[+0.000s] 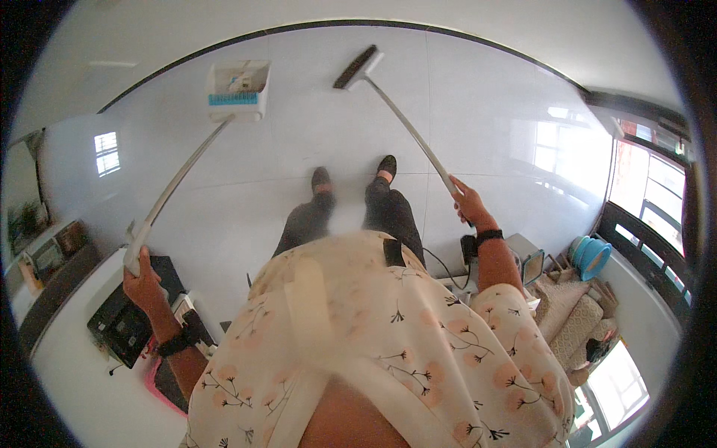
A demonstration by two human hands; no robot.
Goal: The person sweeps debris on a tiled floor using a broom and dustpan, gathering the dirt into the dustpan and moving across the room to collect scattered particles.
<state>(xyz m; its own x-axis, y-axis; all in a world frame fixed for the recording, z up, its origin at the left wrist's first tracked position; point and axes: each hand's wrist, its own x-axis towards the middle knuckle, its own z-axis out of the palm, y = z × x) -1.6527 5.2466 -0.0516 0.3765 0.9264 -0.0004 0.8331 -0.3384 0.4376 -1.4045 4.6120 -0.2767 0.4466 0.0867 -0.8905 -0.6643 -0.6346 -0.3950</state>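
Observation:
My left hand (144, 285) grips the upper end of a long dustpan handle (179, 175). At its far end the white dustpan (257, 84) rests on the floor, with a blue comb strip (232, 99) across it and some small debris inside that is too blurred to name. My right hand (469, 203) is closed around the light-coloured broom handle (411, 130). The broom head (356, 68), white with dark bristles, lies tilted on the floor to the right of the dustpan, apart from it.
Glossy pale floor tiles (313, 134) reach a dark baseboard (347, 23) at the wall. Behind me on the left is a black appliance (126, 319). A patterned sofa (577, 319) and blue basins (591, 257) stand behind on the right, near a cable (448, 273).

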